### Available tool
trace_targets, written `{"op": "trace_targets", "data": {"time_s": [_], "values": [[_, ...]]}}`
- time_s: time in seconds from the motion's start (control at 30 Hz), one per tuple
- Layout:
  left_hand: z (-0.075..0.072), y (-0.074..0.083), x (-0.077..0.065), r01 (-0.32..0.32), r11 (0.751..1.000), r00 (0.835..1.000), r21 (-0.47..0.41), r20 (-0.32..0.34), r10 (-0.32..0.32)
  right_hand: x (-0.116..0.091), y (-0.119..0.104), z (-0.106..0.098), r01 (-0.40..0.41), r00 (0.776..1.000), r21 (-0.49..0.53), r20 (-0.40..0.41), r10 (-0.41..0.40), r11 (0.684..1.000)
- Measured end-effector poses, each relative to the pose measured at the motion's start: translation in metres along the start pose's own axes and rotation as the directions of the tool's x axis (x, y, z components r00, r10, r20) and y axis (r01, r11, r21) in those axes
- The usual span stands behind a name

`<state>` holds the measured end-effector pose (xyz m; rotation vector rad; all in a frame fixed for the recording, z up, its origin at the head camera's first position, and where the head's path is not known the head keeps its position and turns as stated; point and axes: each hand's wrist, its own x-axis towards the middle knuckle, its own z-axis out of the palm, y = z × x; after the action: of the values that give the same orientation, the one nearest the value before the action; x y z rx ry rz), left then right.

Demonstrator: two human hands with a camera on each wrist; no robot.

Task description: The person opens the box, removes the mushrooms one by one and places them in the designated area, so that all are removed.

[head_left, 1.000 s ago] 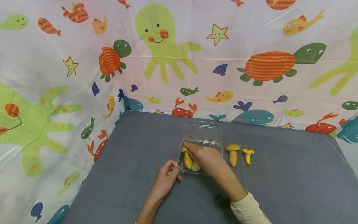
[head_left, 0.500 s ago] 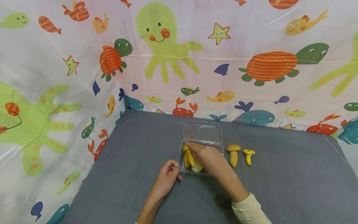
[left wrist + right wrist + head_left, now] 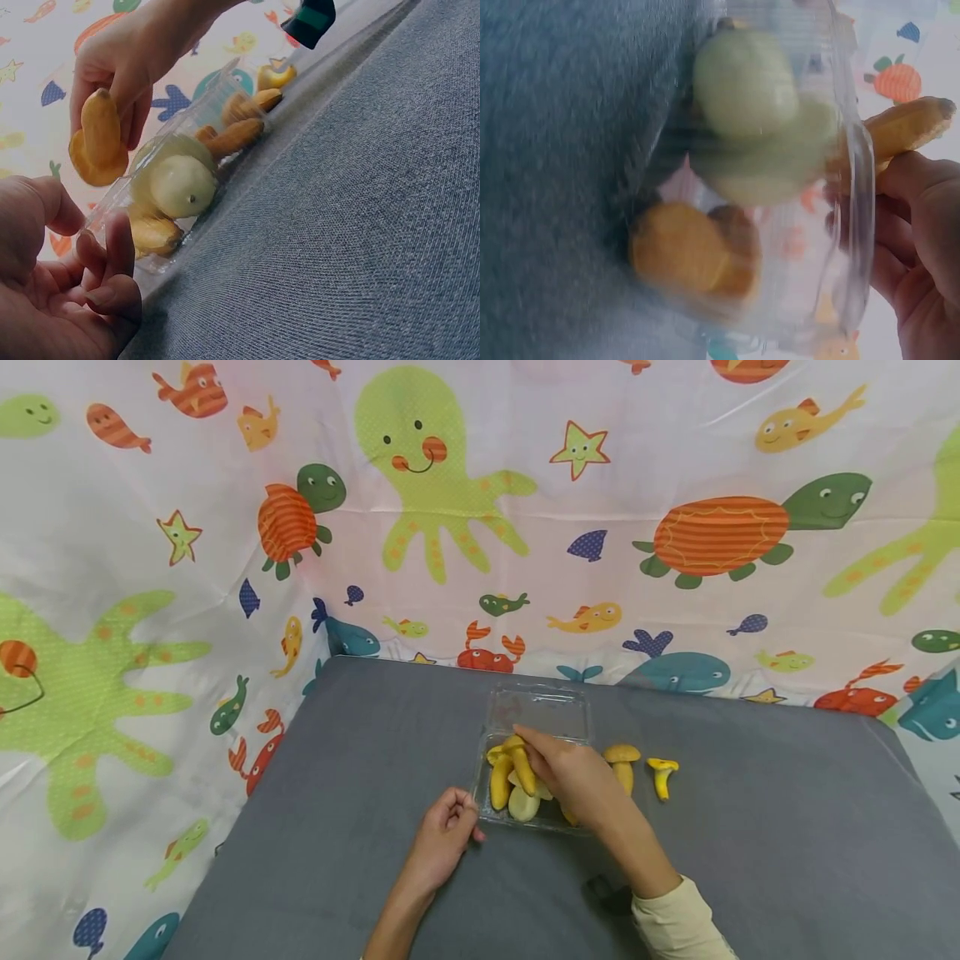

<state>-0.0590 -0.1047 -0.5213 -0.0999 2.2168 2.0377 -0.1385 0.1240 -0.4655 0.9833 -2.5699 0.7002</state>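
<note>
Presently the right hand (image 3: 577, 772) pinches a yellow mushroom (image 3: 522, 767) above the transparent container (image 3: 493, 819), whose near left rim the left hand (image 3: 442, 833) pinches. Inside lie another yellow mushroom (image 3: 500, 785) and pale rounded pieces (image 3: 523, 805). Behind, its open lid (image 3: 538, 710) reaches near the cloth's (image 3: 375, 760) far edge; two mushrooms (image 3: 663, 779) lie rightward, with grey cloth stretching widely either side.

I have passing room over the tabletop (image 3: 360, 760) left of the left hand (image 3: 444, 833); rightward, the plastic container (image 3: 491, 812), right hand (image 3: 577, 772) and two outlying mushrooms (image 3: 621, 755) block me.
</note>
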Motion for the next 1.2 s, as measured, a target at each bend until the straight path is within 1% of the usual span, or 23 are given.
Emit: {"op": "trace_targets", "data": {"time_s": [0.2, 0.33, 0.57, 0.7, 0.97, 1.2], "values": [[0.0, -0.001, 0.0, -0.005, 1.0, 1.0, 0.0, 0.002, 0.005, -0.003, 0.006, -0.012, -0.028, 0.999, 0.009, -0.037, 0.028, 1.0], [0.001, -0.001, 0.001, -0.006, 1.0, 1.0, 0.005, 0.003, 0.006, -0.006, 0.012, -0.02, -0.058, 0.996, -0.006, -0.064, 0.057, 0.998], [0.001, 0.0, 0.0, 0.0, 1.0, 1.0, 0.006, -0.003, 0.0, -0.01, 0.024, -0.029, -0.052, 0.989, -0.034, -0.14, 0.047, 0.998], [0.0, 0.0, 0.0, 0.002, 1.0, 1.0, 0.006, -0.005, -0.002, -0.014, 0.03, -0.034, -0.056, 0.985, -0.042, -0.164, 0.049, 0.998], [0.0, 0.0, -0.001, 0.01, 1.0, 1.0, -0.002, 0.005, -0.01, -0.029, 0.045, -0.052, -0.128, 0.976, -0.05, -0.184, 0.117, 0.99], [0.0, 0.0, -0.001, 0.01, 1.0, 1.0, 0.0, 0.001, -0.01, -0.041, 0.06, -0.063, -0.2, 0.961, -0.097, -0.213, 0.176, 0.975]]}}
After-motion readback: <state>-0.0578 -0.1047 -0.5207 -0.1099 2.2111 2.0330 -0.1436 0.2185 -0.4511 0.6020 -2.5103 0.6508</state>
